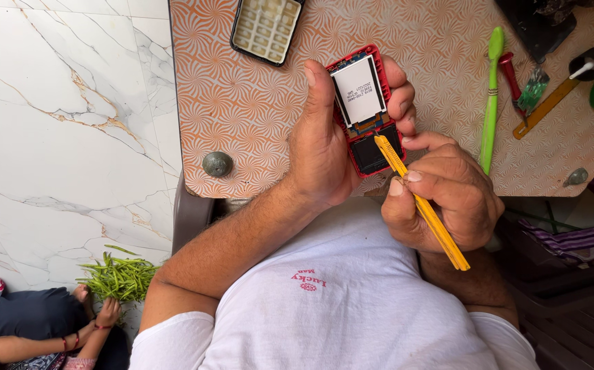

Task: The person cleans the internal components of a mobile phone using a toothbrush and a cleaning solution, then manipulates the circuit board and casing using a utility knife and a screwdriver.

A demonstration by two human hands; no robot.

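Your left hand [324, 140] wraps tight around a small red phone [365, 109] with its front off, held just above the bench [242, 103]. Your right hand [448, 199] pinches a yellow stick tool [420, 202], and its tip touches the phone's lower part. A green toothbrush [491, 96] lies nearby on the bench

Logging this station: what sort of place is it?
Likely a small home phone-repair table: an opened red phone in the left hand, tools beside a green toothbrush, and someone sorting green beans on marble floor.
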